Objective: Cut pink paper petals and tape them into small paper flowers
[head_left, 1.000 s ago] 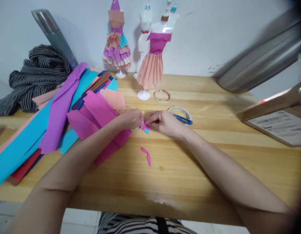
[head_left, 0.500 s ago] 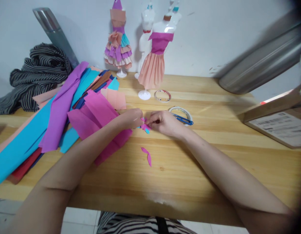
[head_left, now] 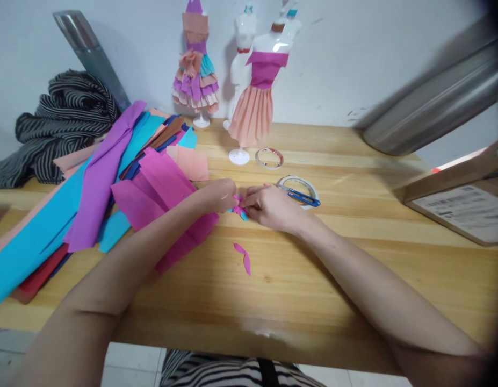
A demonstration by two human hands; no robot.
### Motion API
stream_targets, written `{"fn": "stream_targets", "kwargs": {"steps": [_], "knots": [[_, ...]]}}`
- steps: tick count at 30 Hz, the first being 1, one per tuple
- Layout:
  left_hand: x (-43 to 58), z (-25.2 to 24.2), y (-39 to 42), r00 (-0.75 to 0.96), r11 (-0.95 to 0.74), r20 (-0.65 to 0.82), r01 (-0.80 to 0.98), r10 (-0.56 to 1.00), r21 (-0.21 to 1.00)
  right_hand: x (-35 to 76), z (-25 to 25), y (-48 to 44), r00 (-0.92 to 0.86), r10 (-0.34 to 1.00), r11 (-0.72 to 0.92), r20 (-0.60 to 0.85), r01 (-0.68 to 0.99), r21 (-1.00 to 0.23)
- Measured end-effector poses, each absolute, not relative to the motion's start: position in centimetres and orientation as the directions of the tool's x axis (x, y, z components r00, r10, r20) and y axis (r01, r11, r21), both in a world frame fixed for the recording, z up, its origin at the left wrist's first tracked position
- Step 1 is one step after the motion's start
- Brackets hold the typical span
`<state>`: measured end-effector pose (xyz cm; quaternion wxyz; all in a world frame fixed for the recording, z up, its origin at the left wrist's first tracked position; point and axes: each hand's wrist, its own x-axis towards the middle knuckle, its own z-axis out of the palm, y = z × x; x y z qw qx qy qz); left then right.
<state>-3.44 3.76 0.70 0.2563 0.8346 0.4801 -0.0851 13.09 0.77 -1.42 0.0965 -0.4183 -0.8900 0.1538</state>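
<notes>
Between my two hands, just above the wooden table, is a small pink and blue paper piece [head_left: 238,209] with pointed ends. My left hand [head_left: 222,195] is closed on its left side, fingers mostly turned away from view. On the other side, my right hand [head_left: 267,204] pinches at the piece with thumb and forefinger together. A loose pink paper scrap [head_left: 243,259] lies on the table nearer to me. Under and beside my left forearm are sheets of pink crepe paper [head_left: 168,183].
Crepe paper strips [head_left: 77,188] and striped cloth [head_left: 67,115] pile up at left. Small mannequins in paper dresses [head_left: 252,115] stand behind. Blue thread snips [head_left: 299,195] rest on a tape roll [head_left: 314,189]. A cardboard box [head_left: 458,199] and steel flask [head_left: 438,86] stand right.
My right hand has shifted slightly, its fingers closing in tighter against the pink and blue piece. My left hand stays nearly still.
</notes>
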Motion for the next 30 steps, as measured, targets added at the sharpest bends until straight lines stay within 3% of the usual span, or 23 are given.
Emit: {"fn": "stream_targets", "kwargs": {"steps": [6,13,19,24,30], "knots": [[-4.0,0.5,4.3,0.492,-0.284,-0.431,0.841,0.757,0.461,12.5,-0.8,0.4,-0.626,0.780,0.612,-0.016,0.767,-0.191],[-5.1,1.9,4.9,0.438,-0.188,-0.340,0.799,0.832,0.571,12.6,-1.3,0.6,-0.610,0.793,0.592,0.002,0.769,-0.240],[-5.1,1.7,4.7,0.508,-0.360,-0.141,0.755,0.850,0.549,12.9,-1.7,0.9,-0.608,0.794,0.575,0.018,0.740,-0.348],[-5.2,0.2,4.9,0.653,-0.516,-0.148,0.699,0.743,0.495,13.2,-1.6,0.8,-0.603,0.797,0.547,0.005,0.719,-0.430],[-5.5,0.2,5.0,0.727,-0.586,-0.154,0.643,0.669,0.493,13.5,-1.6,0.8,-0.637,0.770,0.598,0.027,0.706,-0.379]]}}
